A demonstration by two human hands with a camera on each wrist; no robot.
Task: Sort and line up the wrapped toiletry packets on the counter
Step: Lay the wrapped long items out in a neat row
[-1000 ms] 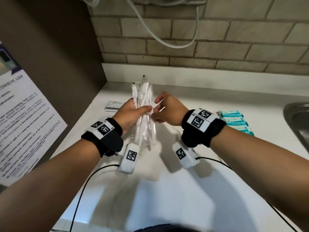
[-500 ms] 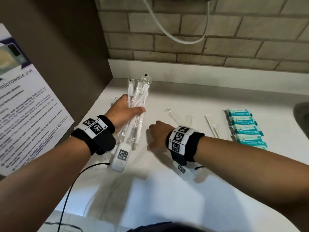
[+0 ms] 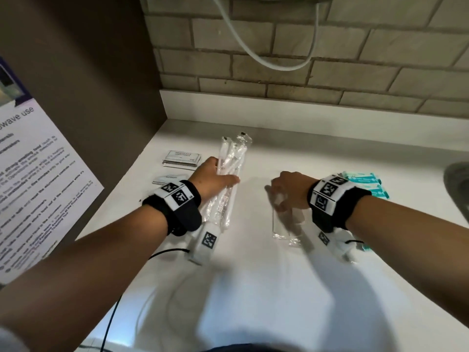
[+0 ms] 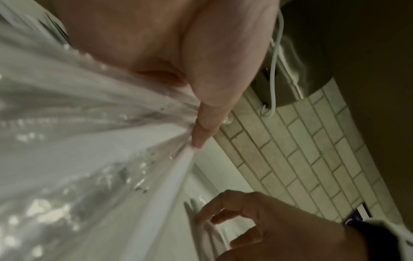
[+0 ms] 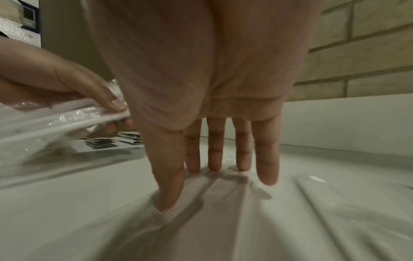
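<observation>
My left hand (image 3: 215,179) grips a bundle of clear-wrapped toothbrush packets (image 3: 233,158) just above the white counter (image 3: 253,288), left of centre. The left wrist view shows the bundle (image 4: 89,141) under my thumb. My right hand (image 3: 286,189) is down on the counter to the right, curled over one clear-wrapped packet (image 3: 281,224). In the right wrist view, my right hand (image 5: 190,185) pinches that packet (image 5: 212,194) between thumb and fingertips as it lies flat. More thin clear packets (image 5: 324,203) lie just to its right.
Teal packets (image 3: 363,179) sit in a row behind my right wrist. White sachets (image 3: 181,158) lie stacked at the back left. A metal sink (image 3: 456,184) is at the right edge, a dark side panel with a poster (image 3: 38,174) on the left, and a brick wall behind.
My right hand left the bundle and dropped to the counter on the right, onto a single packet. My left hand kept the bundle and lowered it slightly.
</observation>
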